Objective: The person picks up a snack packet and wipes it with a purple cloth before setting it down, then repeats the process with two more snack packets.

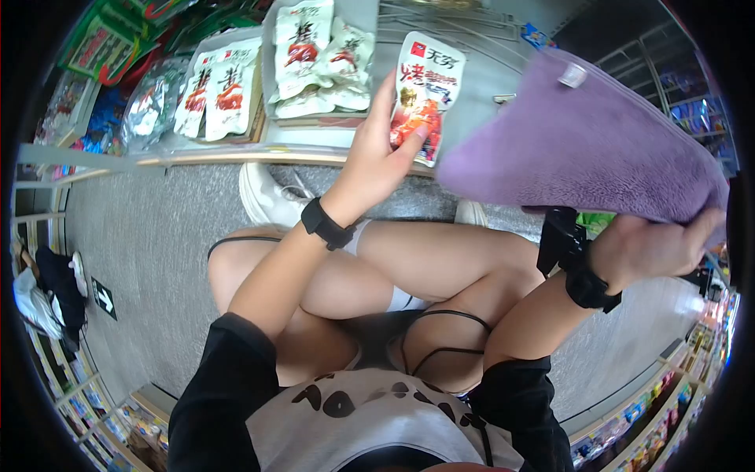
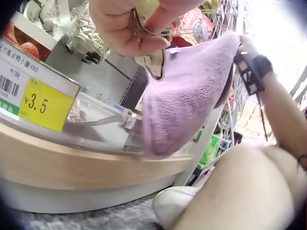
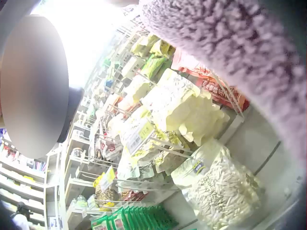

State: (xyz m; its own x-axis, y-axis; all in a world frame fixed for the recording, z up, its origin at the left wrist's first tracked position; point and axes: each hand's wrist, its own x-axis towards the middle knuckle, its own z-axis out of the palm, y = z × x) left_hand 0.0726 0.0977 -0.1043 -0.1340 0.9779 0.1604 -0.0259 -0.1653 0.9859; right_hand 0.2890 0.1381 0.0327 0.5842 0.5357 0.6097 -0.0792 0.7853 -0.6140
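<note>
In the head view my left hand (image 1: pixel 377 161) holds a white and red snack packet (image 1: pixel 429 98) upright over the shelf, thumb across its front. My right hand (image 1: pixel 657 248) grips the lower right corner of a purple fluffy cloth (image 1: pixel 598 145), which spreads up and left toward the packet. The left wrist view has my left hand (image 2: pixel 139 28) pinching the packet's edge, with the cloth (image 2: pixel 187 91) hanging behind it. Close to the camera in the right wrist view, the cloth (image 3: pixel 240 52) covers the upper right; the right hand's fingers are mostly hidden there.
Boxes of white packets (image 1: pixel 303 59) stand on the shelf (image 1: pixel 314 153) at the left, beside a clear plastic bag (image 1: pixel 153 110). A price label (image 2: pixel 41 103) is on the shelf front. Hanging snack bags (image 3: pixel 220 187) fill a rack. Far left, another person (image 1: pixel 55 295) is on the floor.
</note>
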